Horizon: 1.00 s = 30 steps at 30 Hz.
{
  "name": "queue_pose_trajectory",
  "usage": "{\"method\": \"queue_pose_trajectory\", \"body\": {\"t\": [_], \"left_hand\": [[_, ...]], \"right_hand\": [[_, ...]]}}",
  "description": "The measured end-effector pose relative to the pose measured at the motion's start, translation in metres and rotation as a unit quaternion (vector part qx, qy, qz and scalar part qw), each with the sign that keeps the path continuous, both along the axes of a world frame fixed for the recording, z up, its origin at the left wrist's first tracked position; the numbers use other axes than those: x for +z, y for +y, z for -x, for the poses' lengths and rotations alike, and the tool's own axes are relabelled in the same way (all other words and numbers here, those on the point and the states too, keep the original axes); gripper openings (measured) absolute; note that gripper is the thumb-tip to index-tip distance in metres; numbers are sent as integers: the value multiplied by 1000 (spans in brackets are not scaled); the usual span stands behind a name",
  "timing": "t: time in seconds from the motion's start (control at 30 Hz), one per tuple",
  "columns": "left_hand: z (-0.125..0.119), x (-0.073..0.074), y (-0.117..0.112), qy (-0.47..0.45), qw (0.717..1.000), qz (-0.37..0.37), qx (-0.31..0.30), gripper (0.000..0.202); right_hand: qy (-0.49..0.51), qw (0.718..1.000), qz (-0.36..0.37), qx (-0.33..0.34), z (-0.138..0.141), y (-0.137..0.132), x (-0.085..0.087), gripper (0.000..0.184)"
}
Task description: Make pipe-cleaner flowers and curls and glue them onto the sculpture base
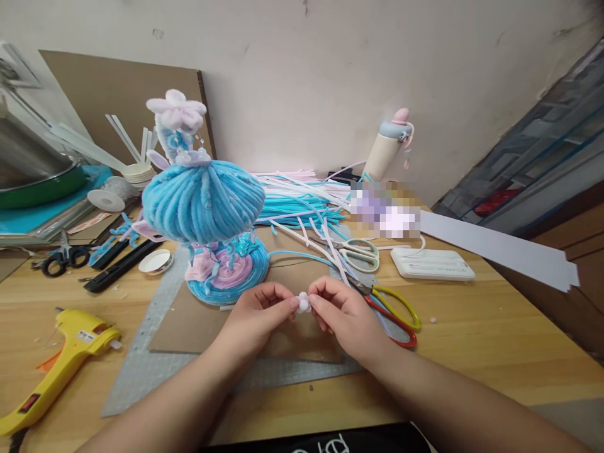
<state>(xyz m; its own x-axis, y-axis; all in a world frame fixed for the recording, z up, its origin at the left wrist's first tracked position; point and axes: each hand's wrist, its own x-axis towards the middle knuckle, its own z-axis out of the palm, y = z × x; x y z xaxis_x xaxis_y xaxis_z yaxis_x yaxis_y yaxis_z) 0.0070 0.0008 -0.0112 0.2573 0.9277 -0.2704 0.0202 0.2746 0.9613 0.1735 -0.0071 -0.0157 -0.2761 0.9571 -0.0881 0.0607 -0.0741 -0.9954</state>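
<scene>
Left hand [258, 313], right hand [340, 311], fingertips pinching small white fuzzy piece [302, 303]

Layout about the pipe-cleaner figure [202, 201], which stands on a cardboard sheet [189, 324] over a cutting mat [136, 371]. Left of the figure: tape roll [156, 261] just beside, scissors [61, 257] farther out. Left and in front: glue gun [61, 358]. Right and behind: pipe-cleaner pile [302, 201], bottle [387, 151] beyond it. In front: left hand [257, 314] and right hand [342, 314], a small piece [302, 303] between their fingertips.

3 scissors [61, 257] [361, 253] [394, 311], 1 glue gun [61, 358], 2 hands [255, 314] [343, 313] — 1 fuzzy ball [302, 303].
</scene>
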Motion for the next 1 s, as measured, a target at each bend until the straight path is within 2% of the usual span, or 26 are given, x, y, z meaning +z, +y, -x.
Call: {"method": "queue_pose_trajectory", "body": {"t": [0.07,0.17,0.3,0.37,0.43,0.6,0.77,0.9,1.0], "left_hand": [[0,2,0,48,999,-13,-22,23],[1,5,-2,85,995,-42,-33,24],[5,11,-15,88,994,-59,39,25],[8,14,-25,66,993,-57,76,25],[10,16,-37,31,993,-55,98,25],[18,18,-59,-44,990,-43,129,23],[28,16,-69,-46,987,-68,136,22],[39,11,-77,-15,986,-84,141,22],[64,8,-88,85,970,-119,196,24]], "right_hand": [[-9,1000,-3,-1,0,0,-1,16],[-26,999,-48,-4,-1,0,-2,15],[-48,982,-181,-33,1,-6,-2,9],[-69,969,-236,-13,4,-12,1,8],[-83,966,-245,19,8,-20,6,11],[-71,990,-121,32,21,-33,23,15],[-17,996,16,84,34,-31,32,26],[31,987,105,122,48,-26,28,33],[52,985,113,120,58,-19,22,29]]}}
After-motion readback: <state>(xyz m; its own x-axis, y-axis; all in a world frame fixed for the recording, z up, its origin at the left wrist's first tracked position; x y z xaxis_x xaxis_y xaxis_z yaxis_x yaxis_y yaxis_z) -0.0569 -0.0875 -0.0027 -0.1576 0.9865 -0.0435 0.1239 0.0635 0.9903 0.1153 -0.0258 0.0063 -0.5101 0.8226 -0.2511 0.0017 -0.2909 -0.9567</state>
